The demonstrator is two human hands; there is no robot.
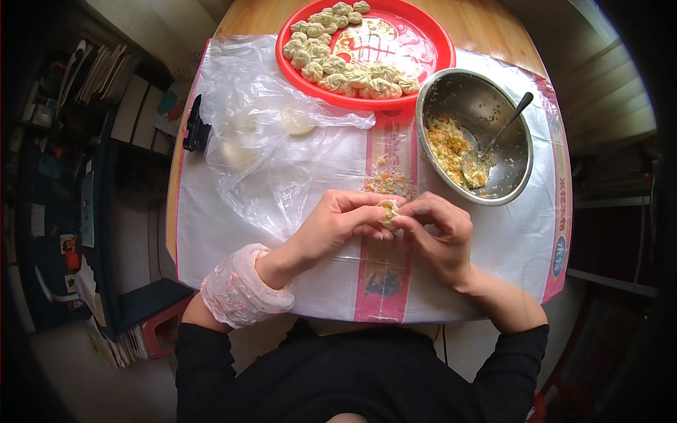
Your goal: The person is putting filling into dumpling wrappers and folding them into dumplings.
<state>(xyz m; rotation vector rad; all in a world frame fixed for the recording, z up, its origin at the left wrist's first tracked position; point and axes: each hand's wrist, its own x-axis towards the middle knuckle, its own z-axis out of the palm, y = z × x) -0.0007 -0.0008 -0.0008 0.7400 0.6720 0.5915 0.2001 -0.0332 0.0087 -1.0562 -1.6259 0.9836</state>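
Note:
Between my two hands is a small filled dough wrapper (389, 214), its top edge partly gathered and some filling showing inside. My left hand (349, 214) cups it from the left with thumb and fingers. From the right, the thumb and index finger of my right hand (439, 227) pinch its rim. Crumbs of chopped filling (389, 183) lie on the sheet just beyond my fingers. To the right stands a steel mixing bowl (508, 182) holding chopped vegetable filling (447, 148) and a metal spoon (505, 126). Pleated dumplings (334, 64) sit along the left and near side of a red round tray (447, 47).
A clear plastic bag (264, 174) with pale dough pieces inside lies at the left. A black object (197, 127) rests by the left table edge. A white woven plastic sheet (486, 243) covers most of the wooden table (486, 21). Dark shelves (100, 174) with papers stand at the left.

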